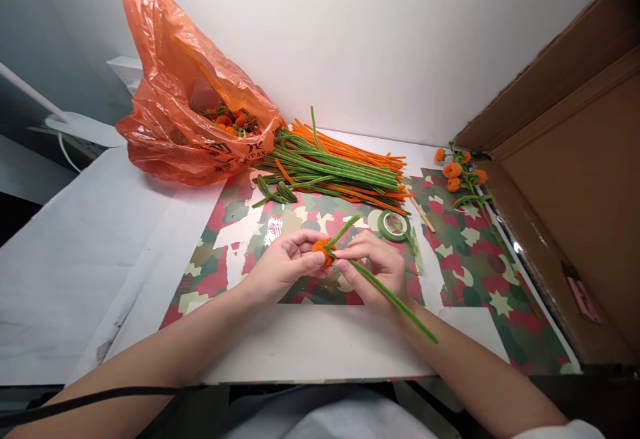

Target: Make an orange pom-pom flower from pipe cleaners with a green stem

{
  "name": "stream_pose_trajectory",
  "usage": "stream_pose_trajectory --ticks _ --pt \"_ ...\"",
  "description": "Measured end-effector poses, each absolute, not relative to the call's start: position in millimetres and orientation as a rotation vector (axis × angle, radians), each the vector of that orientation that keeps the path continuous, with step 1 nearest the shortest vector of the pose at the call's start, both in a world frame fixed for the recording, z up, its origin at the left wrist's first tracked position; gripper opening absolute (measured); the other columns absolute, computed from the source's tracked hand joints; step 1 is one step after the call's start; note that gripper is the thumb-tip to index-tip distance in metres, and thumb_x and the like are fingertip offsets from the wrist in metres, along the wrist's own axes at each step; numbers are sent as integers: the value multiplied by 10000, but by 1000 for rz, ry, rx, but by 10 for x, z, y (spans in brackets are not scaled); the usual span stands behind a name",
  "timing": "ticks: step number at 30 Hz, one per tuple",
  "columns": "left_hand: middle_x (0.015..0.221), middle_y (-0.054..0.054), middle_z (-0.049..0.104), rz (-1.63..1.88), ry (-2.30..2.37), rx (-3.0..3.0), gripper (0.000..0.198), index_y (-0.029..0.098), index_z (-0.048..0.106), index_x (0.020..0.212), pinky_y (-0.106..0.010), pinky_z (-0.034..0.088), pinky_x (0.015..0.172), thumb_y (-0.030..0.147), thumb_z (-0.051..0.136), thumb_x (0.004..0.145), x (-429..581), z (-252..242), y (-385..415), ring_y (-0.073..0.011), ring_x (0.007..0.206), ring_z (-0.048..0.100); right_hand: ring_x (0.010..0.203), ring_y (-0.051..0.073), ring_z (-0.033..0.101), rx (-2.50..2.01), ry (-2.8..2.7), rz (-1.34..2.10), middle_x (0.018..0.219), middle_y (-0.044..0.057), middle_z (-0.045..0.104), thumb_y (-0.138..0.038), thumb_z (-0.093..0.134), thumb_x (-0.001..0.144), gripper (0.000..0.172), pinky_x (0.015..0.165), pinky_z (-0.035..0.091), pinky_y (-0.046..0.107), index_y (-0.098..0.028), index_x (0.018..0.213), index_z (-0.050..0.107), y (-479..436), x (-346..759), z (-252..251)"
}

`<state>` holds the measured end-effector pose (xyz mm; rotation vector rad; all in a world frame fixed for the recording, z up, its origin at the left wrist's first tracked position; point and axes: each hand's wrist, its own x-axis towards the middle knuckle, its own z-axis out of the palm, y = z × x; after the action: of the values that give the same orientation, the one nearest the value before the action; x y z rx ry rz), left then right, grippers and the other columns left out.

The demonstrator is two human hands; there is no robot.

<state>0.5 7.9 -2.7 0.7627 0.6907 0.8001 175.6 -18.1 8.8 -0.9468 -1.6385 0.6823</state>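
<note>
My left hand point(287, 262) pinches a small orange fuzzy ball point(321, 250) made of pipe cleaner. My right hand point(375, 264) meets it from the right, fingers closed on a long green pipe cleaner point(395, 300) that runs through the ball, one end poking up and back, the other trailing over my right wrist toward me. Both hands hover just above the camouflage-patterned paper point(465, 272) on the white table.
A pile of green and orange pipe cleaners point(340, 165) lies behind the hands. An orange plastic bag point(185, 112) holding finished orange balls sits at back left. A green tape roll point(394, 225) and a finished orange-ball sprig point(463, 175) lie right. A cardboard box point(575, 185) walls the right side.
</note>
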Motion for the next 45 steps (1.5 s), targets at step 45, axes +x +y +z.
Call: stream_pose_trajectory --ticks 45 --pt "690 1 711 769 683 792 310 159 698 894 -202 553 589 314 835 664 7 -28 84 -108 575 666 678 129 615 -925 -1370 1439 723 17 674 -444 637 844 268 635 519 246 -198 787 728 -76 1814 118"
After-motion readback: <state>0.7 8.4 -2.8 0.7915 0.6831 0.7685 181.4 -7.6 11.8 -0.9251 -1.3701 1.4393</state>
